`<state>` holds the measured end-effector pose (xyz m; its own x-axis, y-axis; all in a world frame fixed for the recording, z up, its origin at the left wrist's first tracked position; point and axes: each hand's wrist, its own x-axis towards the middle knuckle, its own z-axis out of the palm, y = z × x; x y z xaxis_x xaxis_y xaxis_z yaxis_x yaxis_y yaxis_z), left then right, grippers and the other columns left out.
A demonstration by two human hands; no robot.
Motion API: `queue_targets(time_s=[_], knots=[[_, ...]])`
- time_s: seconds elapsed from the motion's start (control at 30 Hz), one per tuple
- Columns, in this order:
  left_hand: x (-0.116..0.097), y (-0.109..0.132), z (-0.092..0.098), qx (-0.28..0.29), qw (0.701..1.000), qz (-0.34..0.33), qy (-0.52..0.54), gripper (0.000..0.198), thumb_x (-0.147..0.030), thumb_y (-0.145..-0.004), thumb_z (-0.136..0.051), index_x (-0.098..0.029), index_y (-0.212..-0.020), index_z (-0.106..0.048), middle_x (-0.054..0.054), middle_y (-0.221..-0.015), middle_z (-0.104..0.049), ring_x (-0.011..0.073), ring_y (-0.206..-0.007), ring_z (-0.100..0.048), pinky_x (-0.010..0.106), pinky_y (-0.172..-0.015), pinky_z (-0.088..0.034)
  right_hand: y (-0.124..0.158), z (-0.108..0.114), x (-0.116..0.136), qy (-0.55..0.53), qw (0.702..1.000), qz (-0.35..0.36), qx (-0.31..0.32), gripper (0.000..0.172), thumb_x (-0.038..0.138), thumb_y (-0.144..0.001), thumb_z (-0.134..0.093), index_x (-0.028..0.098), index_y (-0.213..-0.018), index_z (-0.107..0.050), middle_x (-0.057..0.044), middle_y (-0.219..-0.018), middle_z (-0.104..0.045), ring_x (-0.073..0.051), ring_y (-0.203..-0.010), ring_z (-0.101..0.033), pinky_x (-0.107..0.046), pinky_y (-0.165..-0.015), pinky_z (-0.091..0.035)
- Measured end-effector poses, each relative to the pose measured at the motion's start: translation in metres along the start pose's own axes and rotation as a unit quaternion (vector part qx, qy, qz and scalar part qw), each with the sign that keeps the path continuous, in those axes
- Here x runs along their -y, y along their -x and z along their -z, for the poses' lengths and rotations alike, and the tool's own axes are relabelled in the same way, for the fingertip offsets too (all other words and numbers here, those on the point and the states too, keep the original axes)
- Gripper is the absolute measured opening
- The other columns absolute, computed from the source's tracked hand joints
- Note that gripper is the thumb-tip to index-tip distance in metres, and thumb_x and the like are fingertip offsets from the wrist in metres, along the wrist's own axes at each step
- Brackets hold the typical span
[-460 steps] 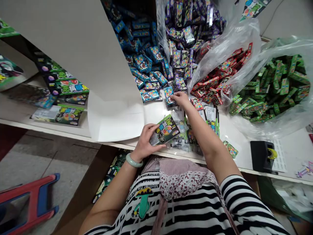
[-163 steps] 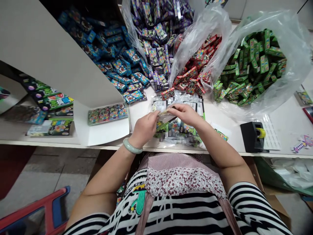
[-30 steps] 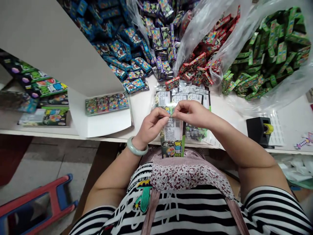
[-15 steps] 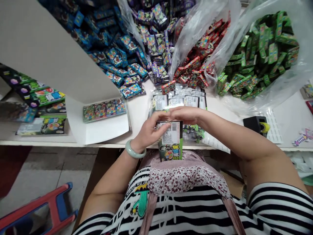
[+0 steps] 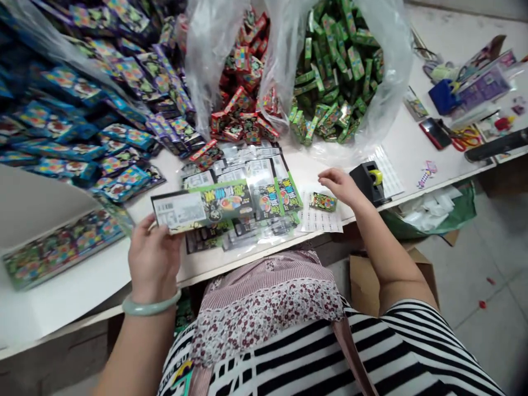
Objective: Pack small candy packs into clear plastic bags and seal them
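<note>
My left hand (image 5: 154,258), with a pale green bangle at the wrist, pinches one end of a long flat printed packet (image 5: 225,202) showing a barcode label and colourful lettering. The packet is held out sideways over more such packets (image 5: 270,195) in clear plastic on the table. My right hand (image 5: 340,187) hovers over the table with fingers stretched out, and nothing shows in them. Just below it, a small green-and-black box (image 5: 324,202) lies on a white sheet of labels (image 5: 322,221). Beside the right hand stands a black tape dispenser (image 5: 368,184) with a yellow core.
Along the back are heaps of small blue (image 5: 70,115), purple (image 5: 165,82), red (image 5: 247,118) and green boxes (image 5: 334,71), some in clear bags. An open white carton (image 5: 74,264) stands at left. Scissors (image 5: 466,138) and a phone-like slab (image 5: 435,133) lie at right.
The view has turned right. My hands, together over the upright packet before, are now apart. The left has swung the packet sideways; the right has moved right, toward the label sheet and tape dispenser.
</note>
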<state>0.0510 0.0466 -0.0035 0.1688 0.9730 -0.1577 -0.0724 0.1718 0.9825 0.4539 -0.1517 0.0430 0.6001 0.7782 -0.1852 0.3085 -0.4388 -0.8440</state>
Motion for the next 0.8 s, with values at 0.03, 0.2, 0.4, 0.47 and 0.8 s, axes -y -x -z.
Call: queue_targets(time_s=[0.03,0.2,0.4,0.47,0.8], knots=[[0.005,0.008,0.004,-0.007,0.999,0.001,-0.051,0.033,-0.029,-0.073,-0.077,-0.028,-0.099,-0.058,-0.003,-0.098,-0.068,0.018,-0.093,-0.064,0.031,-0.075,-0.056,0.006,0.008,-0.016,0.054,0.998,-0.005,-0.015,0.019,0.029,-0.081,-0.062,0.016,-0.095,-0.067,-0.006,-0.095,-0.071,-0.018,-0.084,-0.063,-0.035,-0.086,-0.05],[-0.011,0.038,-0.001,-0.029,0.908,-0.163,-0.385,0.065,-0.032,-0.07,-0.082,-0.031,-0.128,-0.052,0.006,-0.139,-0.051,0.0288,-0.122,-0.055,0.045,-0.097,-0.051,0.034,0.016,-0.062,0.234,0.971,-0.003,-0.038,0.042,0.033,-0.084,-0.066,0.013,-0.121,-0.067,-0.017,-0.12,-0.063,-0.028,-0.107,-0.061,-0.045,-0.099,-0.047],[-0.033,0.038,-0.102,0.364,0.781,-0.3,-0.409,0.025,-0.034,-0.095,-0.054,-0.024,-0.116,-0.061,0.008,-0.119,-0.066,0.0255,-0.113,-0.062,0.046,-0.102,-0.05,0.051,0.005,-0.059,0.314,0.947,0.052,0.04,0.057,0.041,-0.071,-0.084,0.025,-0.123,-0.069,-0.016,-0.149,-0.042,-0.04,-0.14,-0.035,-0.059,-0.112,-0.034],[-0.023,0.039,-0.138,0.455,0.719,-0.326,-0.413,0.03,-0.036,-0.096,-0.051,-0.024,-0.121,-0.061,0.01,-0.127,-0.065,0.0284,-0.122,-0.058,0.051,-0.107,-0.046,0.056,0.007,-0.059,0.294,0.949,0.082,0.074,0.053,0.043,-0.072,-0.082,0.028,-0.122,-0.07,-0.012,-0.148,-0.044,-0.037,-0.14,-0.037,-0.057,-0.113,-0.033],[0.018,0.018,-0.248,0.487,0.642,-0.339,-0.485,0.037,-0.029,-0.087,-0.057,-0.015,-0.121,-0.064,0.018,-0.123,-0.065,0.0364,-0.124,-0.054,0.059,-0.109,-0.037,0.024,0.011,-0.09,0.265,0.96,-0.01,-0.096,0.045,0.033,-0.081,-0.071,0.016,-0.122,-0.066,-0.016,-0.117,-0.059,-0.032,-0.111,-0.055,-0.046,-0.101,-0.044]])
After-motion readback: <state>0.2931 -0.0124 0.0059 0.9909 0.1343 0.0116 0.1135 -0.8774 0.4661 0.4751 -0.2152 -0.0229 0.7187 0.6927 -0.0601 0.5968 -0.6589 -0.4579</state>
